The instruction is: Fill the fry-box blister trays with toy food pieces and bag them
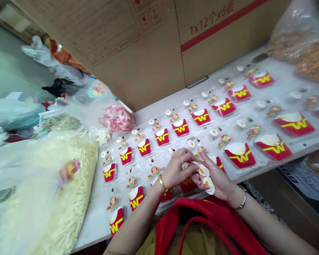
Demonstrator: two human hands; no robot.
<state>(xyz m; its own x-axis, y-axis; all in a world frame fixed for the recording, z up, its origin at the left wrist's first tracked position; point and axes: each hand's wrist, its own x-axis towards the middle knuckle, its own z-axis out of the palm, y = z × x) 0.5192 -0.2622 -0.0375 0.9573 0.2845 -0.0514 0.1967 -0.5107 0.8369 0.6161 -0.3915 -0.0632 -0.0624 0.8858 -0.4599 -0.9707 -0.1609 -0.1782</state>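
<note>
My right hand [223,180], palm up with a silver bracelet at the wrist, cradles several small toy fried eggs [208,185], white with orange yolks. My left hand [178,166], with a gold bracelet, bends its fingers together at the edge of this bunch, seemingly pinching one egg; the fingertips are partly hidden. Beneath both hands lie rows of clear plastic packs, each with a red toy fries carton [239,156] bearing a yellow W. Many packs also hold a little pizza [225,138], a tiny burger and an egg. Several packs in the near row show no egg.
A large cardboard box [154,63] stands along the back of the white table [81,237]. At left is a big bag of pale fries-like strips [69,198], with a bag of pink-and-white pieces [117,118] behind it. More filled bags [303,46] sit at the far right.
</note>
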